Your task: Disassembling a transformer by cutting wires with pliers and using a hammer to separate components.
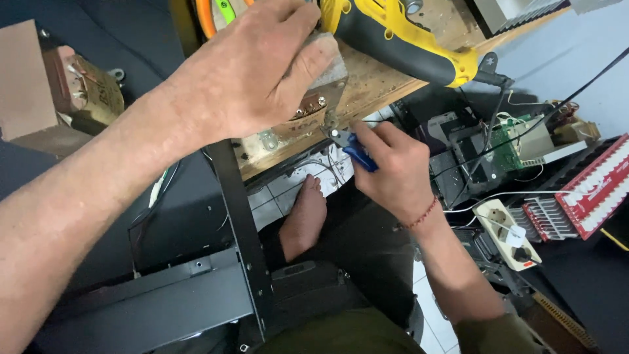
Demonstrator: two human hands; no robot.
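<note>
Left hand (252,72) presses, fingers curled, on a small metal-framed transformer block (314,98) at the wooden counter's (380,82) front edge. Right hand (393,167) pinches blue-handled cutters (347,144), jaws pointing up-left at the block's lower edge.

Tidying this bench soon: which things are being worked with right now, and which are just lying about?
In use:
left hand
transformer
right hand
blue-handled pliers

Lying about:
yellow power tool
power strip
green circuit board
red part
second transformer
</note>
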